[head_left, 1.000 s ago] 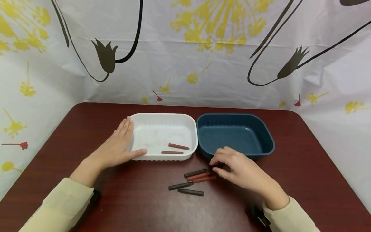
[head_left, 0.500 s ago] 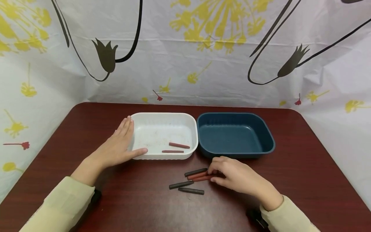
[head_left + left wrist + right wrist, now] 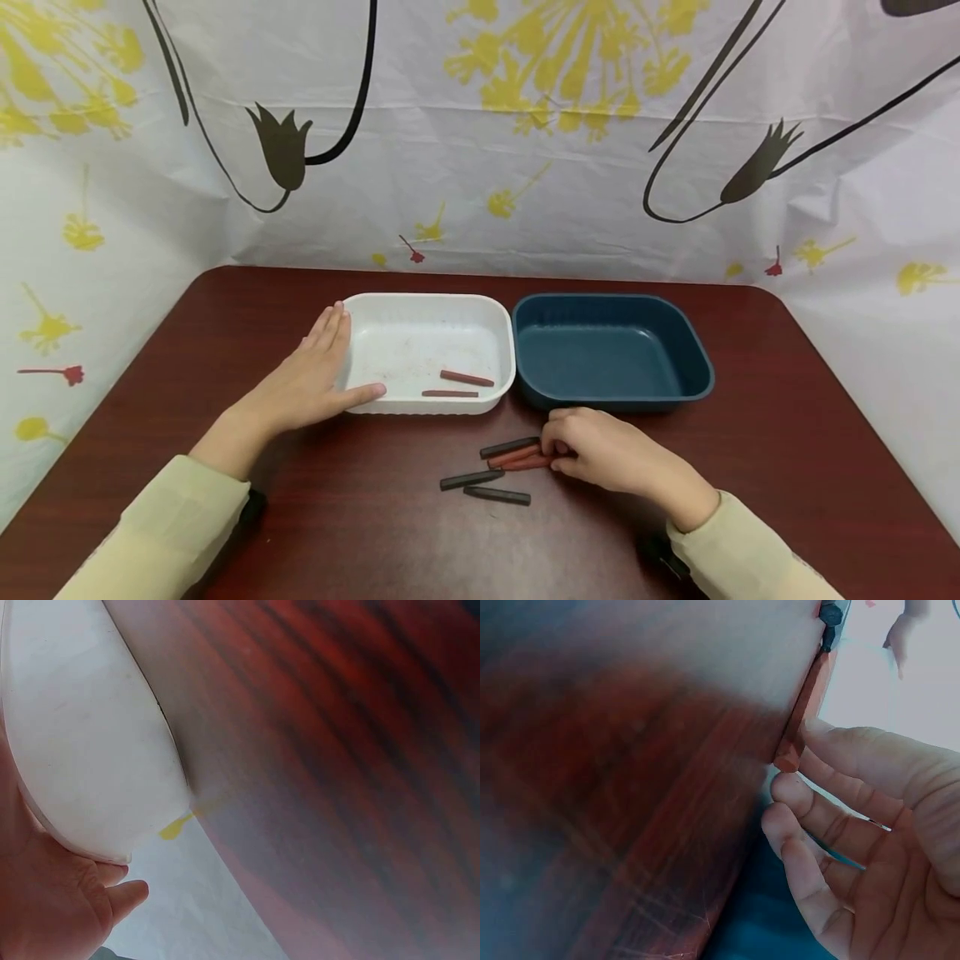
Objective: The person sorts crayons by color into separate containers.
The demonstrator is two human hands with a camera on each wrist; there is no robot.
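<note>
A person's right hand [image 3: 600,450] pinches the end of a red crayon [image 3: 525,463] lying on a dark red table [image 3: 787,433], just in front of a blue tray [image 3: 611,350]. The left hand [image 3: 311,379] rests flat, fingers straight, against the side of a white tray [image 3: 427,350] that holds two red crayons [image 3: 465,378]. Three dark crayons [image 3: 495,496] lie beside the pinched one.

Bare table [image 3: 360,533] lies open before the crayons [image 3: 491,479]. Behind them, white tray [image 3: 431,408] and blue tray [image 3: 701,367] stand touching, barring passage.
</note>
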